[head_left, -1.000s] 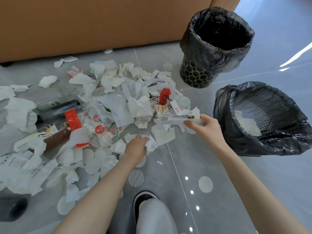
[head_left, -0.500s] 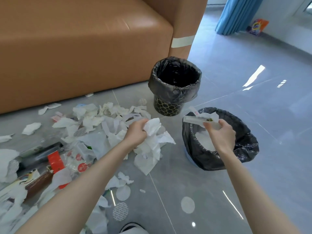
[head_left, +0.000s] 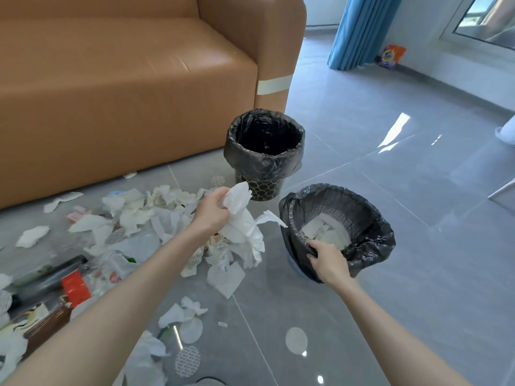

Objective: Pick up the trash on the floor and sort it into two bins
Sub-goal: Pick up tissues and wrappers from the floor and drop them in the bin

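**Tissue in hand, floor mostly uncleared**

Left hand (head_left: 213, 214) is closed round a wad of crumpled white tissue paper (head_left: 245, 227), held off the floor near the middle of the view, with loose tails hanging down. Right hand (head_left: 328, 264) pinches the near rim of the tilted mesh bin in a black plastic liner (head_left: 370, 218), at about four o'clock from the wad. The bin leans toward the person, and white paper scraps (head_left: 323, 232) lie in its bottom.

The upright black-lined bin with a gold net pattern (head_left: 264, 185) stands at twelve o'clock, near the tan leather sofa (head_left: 125, 93). Its inside is dark, so I cannot tell whether it holds anything.

By my reading the job is at an early stage. A sprawl of torn white paper (head_left: 133, 218), a red wrapper (head_left: 75, 285) and a dark bottle (head_left: 53, 271) covers the grey tiled floor (head_left: 390, 302) from seven to ten o'clock. Stray white discs (head_left: 296, 339) lie at six.
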### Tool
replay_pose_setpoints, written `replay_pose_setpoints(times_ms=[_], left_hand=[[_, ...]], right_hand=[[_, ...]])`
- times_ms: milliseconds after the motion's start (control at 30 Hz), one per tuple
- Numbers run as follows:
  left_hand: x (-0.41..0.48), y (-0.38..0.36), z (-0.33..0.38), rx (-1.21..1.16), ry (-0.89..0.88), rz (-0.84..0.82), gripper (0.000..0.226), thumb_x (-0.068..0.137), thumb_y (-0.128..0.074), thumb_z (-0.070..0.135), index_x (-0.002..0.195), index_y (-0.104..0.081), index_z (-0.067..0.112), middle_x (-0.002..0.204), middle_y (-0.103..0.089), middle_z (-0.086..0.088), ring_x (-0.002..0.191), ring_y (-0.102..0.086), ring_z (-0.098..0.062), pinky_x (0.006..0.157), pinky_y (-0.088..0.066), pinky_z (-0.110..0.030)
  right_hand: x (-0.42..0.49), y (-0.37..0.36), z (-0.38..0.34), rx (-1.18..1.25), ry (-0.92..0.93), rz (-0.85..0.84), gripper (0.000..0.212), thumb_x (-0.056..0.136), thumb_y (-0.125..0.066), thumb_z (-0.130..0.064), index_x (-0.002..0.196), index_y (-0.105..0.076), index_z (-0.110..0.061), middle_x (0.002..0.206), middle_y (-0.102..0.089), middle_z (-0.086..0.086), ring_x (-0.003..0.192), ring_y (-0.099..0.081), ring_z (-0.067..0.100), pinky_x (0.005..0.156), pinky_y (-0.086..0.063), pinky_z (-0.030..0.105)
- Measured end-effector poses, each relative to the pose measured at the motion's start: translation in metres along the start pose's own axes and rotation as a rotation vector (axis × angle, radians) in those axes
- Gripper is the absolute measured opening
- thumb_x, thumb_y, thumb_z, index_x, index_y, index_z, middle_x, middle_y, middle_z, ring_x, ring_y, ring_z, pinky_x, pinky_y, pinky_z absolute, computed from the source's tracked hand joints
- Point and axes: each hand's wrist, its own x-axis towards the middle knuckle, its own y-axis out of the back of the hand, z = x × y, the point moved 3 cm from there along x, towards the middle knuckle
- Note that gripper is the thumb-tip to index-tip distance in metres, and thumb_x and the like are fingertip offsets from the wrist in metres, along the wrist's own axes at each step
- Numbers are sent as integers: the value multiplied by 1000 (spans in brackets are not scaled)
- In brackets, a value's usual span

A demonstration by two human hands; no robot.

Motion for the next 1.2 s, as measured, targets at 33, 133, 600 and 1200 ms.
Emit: replay_pose_setpoints(times_ms=[33, 133, 600, 1200], left_hand=[[-1, 2, 2, -33, 0, 2, 36, 87, -47, -5, 113, -60, 17, 101, -60, -1, 94, -54, -20, 68, -43, -28], [-2, 4, 8, -143, 4, 4, 27, 87, -57, 2, 105, -61, 22, 96, -63, 2, 95, -58, -21, 78, -49, -37], [-17, -44, -7, -192, 111, -175, 59, 89, -55, 0, 142, -38, 19, 141, -45, -2, 128, -44, -21, 99, -45, -36], [-17, 58, -2, 490, -110, -314, 43, 96, -45, 14, 138, -43, 24, 138, -49, -2, 116, -54, -19, 89, -46, -29]], right_hand=[[-3, -3, -1, 19, 0, 21, 24, 91, -54, -19, 112, -63, -24, 107, -70, 5, 99, -62, 30, 75, -51, 36], [-14, -11, -11, 44, 87, 24, 26, 91, -53, -17, 112, -64, -25, 106, -70, 3, 98, -63, 31, 75, -52, 38], [-64, -44, -64, -21, 389, -155, 24, 93, -53, -26, 115, -59, -33, 105, -67, -9, 100, -59, 18, 67, -45, 29], [-33, -29, -74, -26, 219, 258, 50, 83, -67, -18, 130, -52, -11, 119, -58, 10, 112, -46, 32, 93, -41, 41]])
